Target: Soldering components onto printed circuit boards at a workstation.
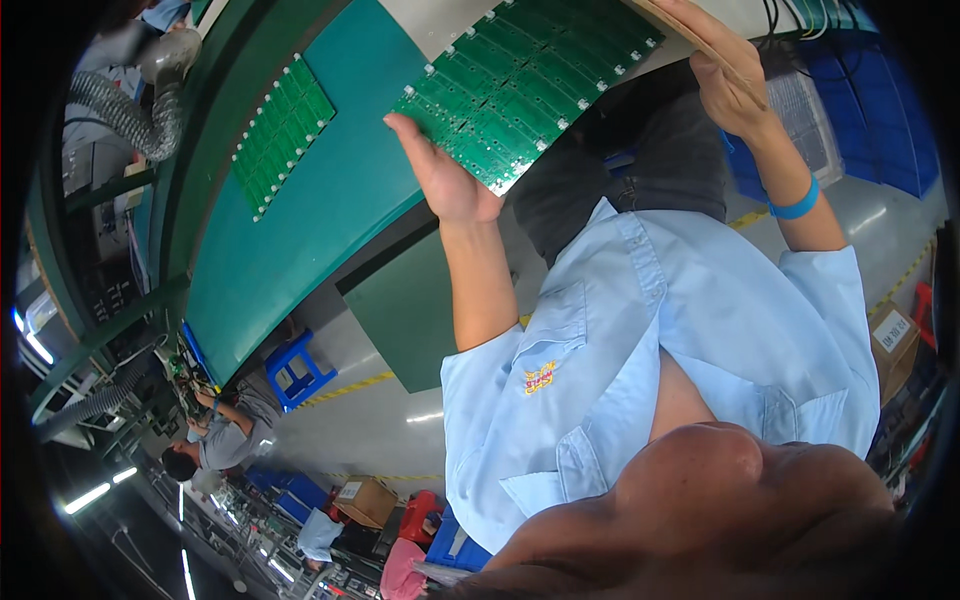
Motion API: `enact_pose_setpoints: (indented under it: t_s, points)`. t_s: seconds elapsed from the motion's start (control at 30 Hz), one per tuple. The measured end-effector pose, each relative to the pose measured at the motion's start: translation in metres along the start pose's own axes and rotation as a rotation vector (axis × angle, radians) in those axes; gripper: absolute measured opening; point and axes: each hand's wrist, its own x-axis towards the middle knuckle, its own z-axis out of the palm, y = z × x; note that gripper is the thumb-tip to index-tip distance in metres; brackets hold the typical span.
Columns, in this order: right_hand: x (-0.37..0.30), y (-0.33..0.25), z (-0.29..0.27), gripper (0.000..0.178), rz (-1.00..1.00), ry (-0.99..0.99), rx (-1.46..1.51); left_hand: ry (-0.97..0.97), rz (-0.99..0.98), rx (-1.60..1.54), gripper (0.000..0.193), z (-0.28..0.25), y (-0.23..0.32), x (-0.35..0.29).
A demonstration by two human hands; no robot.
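Note:
A large green circuit board panel (530, 85) with small white parts along its edges is tilted up in front of me. My left hand (448, 172) grips its lower left corner. The thumb points up beside the edge, and the other fingers are hidden behind the board. My right hand (728, 78) is closed on a thin brown sheet (712, 52), seen almost edge-on at the panel's far right side. Whether that sheet touches the panel, I cannot tell. A second green circuit board panel (285, 135) lies flat on the teal mat (300, 235) to the left.
A dark green rail (215, 130) runs along the bench's far left side, with a silver flexible duct (130, 115) beyond. Blue bins (865, 115) stand at the right, near cables (800, 20). A blue stool (297, 370) and another person (225, 440) are at lower left.

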Motion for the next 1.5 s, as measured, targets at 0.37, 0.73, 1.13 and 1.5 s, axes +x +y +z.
enact_pose_setpoints:
  t_s: [0.37,0.73,1.13,1.5]
  points:
    - [0.024,-0.053,0.013,0.041,-0.195,-0.027,0.043,0.065,-0.039,-0.073,0.077,-0.002,-0.006,-0.006]
    - [0.039,-0.076,0.015,0.061,-0.28,-0.342,-0.239,0.231,0.073,0.374,0.092,0.002,0.003,-0.008]
    - [0.008,-0.066,0.031,0.064,-0.281,-0.314,-0.246,0.217,0.225,0.32,0.062,0.002,-0.009,-0.022]
    - [0.01,-0.066,0.048,0.071,-0.29,-0.26,-0.32,0.07,0.416,0.539,0.058,-0.047,-0.016,-0.018]
